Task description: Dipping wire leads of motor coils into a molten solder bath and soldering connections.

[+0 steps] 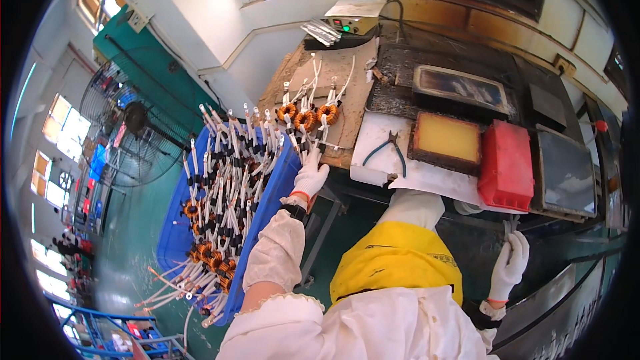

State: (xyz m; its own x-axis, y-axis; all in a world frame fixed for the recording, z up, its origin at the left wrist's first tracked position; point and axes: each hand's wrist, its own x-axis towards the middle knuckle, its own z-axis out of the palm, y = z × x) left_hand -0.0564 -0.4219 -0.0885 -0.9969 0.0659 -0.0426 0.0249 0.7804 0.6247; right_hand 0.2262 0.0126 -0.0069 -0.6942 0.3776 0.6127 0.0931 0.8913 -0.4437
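My left hand [311, 177], in a white glove, is at the front edge of the bench. Its fingers close around the lower wire lead of a copper toroidal coil [305, 120]. Two more such coils, one on the left [286, 113] and one on the right [328, 114], lie beside it with white leads and black sleeves. Low at the right, my gloved right hand [511, 261] is closed below the bench edge. A narrow grey metal tool [511, 223] sticks up from its fingers; its kind is unclear.
A blue bin [265, 217] heaped with leaded coils [227, 180] stands left of the bench. Cutting pliers [392, 151], a yellow-filled tray [447, 137], a red plastic box [507, 167] and dark-framed pans [461, 88] occupy the bench. Behind stands a control box [357, 17]; a fan [137, 120] is far left.
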